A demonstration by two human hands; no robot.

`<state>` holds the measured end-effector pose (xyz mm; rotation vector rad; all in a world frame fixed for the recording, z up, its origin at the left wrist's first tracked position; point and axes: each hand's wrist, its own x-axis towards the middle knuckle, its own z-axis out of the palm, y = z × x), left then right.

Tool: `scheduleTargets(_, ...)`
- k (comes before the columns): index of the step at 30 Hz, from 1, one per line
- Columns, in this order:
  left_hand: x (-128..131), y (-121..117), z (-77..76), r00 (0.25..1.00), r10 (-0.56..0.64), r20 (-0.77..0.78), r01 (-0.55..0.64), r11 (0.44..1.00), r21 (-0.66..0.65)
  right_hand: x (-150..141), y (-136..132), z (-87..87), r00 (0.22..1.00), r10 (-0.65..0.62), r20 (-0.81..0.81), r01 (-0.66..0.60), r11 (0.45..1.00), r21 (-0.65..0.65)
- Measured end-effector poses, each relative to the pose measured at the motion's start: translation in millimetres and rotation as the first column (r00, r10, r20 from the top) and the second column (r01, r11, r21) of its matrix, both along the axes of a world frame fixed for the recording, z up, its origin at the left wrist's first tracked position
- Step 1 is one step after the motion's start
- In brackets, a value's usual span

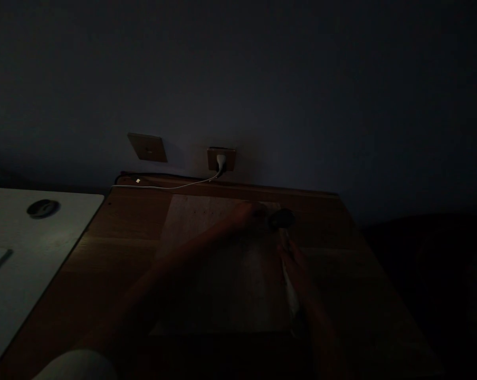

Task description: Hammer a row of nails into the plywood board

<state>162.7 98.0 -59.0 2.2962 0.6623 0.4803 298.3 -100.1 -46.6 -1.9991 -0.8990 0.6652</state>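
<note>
**Q:** Principal item, and its bearing?

**A:** One long pale strip (289, 279), ending in a dark oval head (281, 218); too dim to name the tool or its material. Long axis runs nearly front to back, head toward the wall, near end leaning slightly right.

**Q:** Location?

**A:** Along the right edge of a pale flat sheet (191, 227), board or paper, cannot say which, lying on a wooden tabletop (104, 232) with a visible grain.

**Q:** Condition of the hands?

**A:** Left hand (251, 215): reaches across the sheet from a white sleeve (76, 367), fingers bunched just beside the dark oval head; any pinch is lost in shadow. Right hand (296, 266): fingers lie against the strip; closed or not, cannot tell.

**Q:** Remaining lots?

**A:** White plug (221, 162) in a square wall socket (229, 158); white cable (171, 186) trailing left along the table's back edge; square wall plate (147, 147); white desk (32, 253) at left, with a dark round grommet (43, 208).
</note>
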Motion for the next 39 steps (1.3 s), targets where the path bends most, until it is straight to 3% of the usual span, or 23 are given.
scheduleTargets(5, 2, -1, -2.4, 0.997, 0.059, 0.04, -0.057, 0.996, -0.065, 0, 0, 14.0, 0.996, 0.008, -0.09, -0.015, 0.997, -0.073)
scheduleTargets(17, 1, 1, -6.9, 0.998, 0.063, 0.005, -0.063, 0.997, -0.036, -18, 15, 34.7, 0.989, 0.028, -0.145, -0.026, 0.999, 0.02)
scheduleTargets(32, 2, 2, -11.9, 0.996, 0.055, 0.071, -0.051, 0.997, -0.058, -22, 15, 26.5, 0.992, 0.071, -0.101, -0.068, 0.997, 0.033)
scheduleTargets(39, 1, 4, -15.4, 0.992, 0.055, 0.11, -0.047, 0.996, -0.069, -19, 14, 13.2, 0.995, 0.086, -0.057, -0.082, 0.994, 0.068)
